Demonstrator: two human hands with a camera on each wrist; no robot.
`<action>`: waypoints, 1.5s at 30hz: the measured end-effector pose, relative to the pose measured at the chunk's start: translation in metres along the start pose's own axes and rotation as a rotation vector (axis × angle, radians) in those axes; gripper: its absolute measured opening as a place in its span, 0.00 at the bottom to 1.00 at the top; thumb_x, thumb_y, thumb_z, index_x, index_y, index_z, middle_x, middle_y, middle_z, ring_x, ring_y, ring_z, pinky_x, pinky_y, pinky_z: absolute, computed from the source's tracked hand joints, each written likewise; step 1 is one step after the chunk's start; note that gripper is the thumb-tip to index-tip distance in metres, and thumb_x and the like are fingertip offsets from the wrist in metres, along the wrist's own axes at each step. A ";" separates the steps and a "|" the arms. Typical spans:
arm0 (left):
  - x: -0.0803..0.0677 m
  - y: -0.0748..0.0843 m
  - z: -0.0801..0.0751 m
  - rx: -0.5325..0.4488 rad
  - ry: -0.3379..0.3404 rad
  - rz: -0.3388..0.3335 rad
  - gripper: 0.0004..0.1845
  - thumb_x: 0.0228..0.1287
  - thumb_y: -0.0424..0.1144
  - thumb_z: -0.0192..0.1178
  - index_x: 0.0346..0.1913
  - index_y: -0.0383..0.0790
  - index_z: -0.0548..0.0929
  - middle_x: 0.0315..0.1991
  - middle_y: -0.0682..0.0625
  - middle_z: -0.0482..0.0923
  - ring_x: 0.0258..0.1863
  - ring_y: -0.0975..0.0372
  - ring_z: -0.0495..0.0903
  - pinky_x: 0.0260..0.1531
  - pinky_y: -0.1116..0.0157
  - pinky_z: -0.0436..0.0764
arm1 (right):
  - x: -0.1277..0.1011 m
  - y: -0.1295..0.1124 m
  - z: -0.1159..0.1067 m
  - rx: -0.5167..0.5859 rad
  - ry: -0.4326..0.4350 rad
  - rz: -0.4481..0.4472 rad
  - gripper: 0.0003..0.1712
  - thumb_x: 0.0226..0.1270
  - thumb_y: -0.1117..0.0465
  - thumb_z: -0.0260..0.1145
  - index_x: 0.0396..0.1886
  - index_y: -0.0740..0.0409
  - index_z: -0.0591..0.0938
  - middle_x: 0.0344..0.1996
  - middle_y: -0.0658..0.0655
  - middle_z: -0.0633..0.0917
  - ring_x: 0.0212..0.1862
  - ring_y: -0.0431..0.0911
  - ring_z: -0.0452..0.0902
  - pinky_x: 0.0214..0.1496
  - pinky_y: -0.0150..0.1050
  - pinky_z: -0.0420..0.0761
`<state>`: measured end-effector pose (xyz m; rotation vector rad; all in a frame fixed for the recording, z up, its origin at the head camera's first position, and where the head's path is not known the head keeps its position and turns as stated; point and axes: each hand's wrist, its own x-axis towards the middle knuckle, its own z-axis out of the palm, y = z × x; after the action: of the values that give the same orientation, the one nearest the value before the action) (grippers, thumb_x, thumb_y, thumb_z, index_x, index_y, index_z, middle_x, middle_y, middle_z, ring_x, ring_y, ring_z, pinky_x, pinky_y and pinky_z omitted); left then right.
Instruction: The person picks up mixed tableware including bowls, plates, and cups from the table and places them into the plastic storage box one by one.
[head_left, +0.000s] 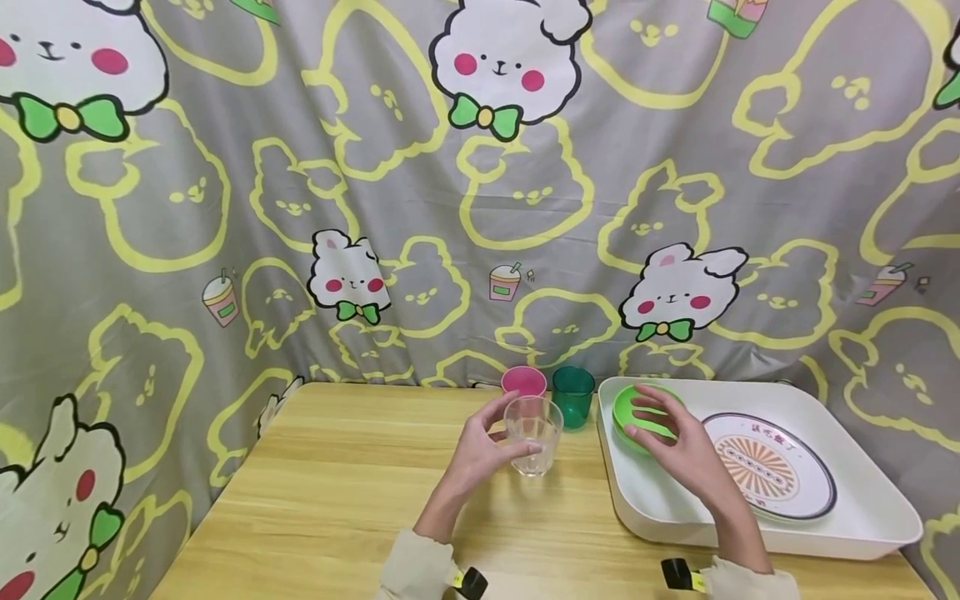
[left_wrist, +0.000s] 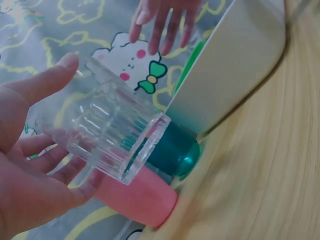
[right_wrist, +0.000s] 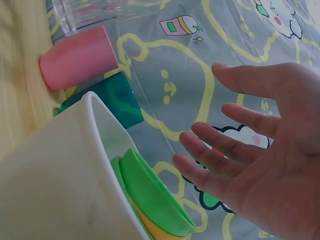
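- The left hand [head_left: 480,450] curls round the clear ribbed cup [head_left: 533,434], steadying it upright on the worktop [head_left: 330,500] just before the pink cup [head_left: 523,381] and teal cup [head_left: 573,396].
- The right hand [head_left: 675,442], fingers straight and apart, hovers at the green bowl [head_left: 626,408] tucked in the white tray's [head_left: 750,533] near-left corner.

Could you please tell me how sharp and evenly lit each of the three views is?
Head view: even, soft light, everything sharp, slight wide-angle bending at the edges. Left wrist view: the clear cup in the left hand is fairly sharp, the wooden table smeared by blur. Right wrist view: the right hand close and soft, the green bowl clearer.
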<state>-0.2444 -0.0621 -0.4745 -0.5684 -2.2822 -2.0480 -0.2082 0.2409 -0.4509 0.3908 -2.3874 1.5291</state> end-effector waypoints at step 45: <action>-0.001 0.016 0.007 -0.128 -0.033 0.071 0.39 0.52 0.29 0.79 0.69 0.38 0.78 0.63 0.43 0.78 0.63 0.49 0.77 0.66 0.56 0.76 | 0.008 -0.014 0.046 0.125 -0.234 -0.056 0.48 0.59 0.64 0.79 0.77 0.59 0.67 0.70 0.65 0.73 0.71 0.65 0.68 0.68 0.54 0.74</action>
<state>-0.2373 -0.0548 -0.4609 -0.6845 -2.1252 -2.1785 -0.2140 0.1929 -0.4550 0.6938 -2.4336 1.6947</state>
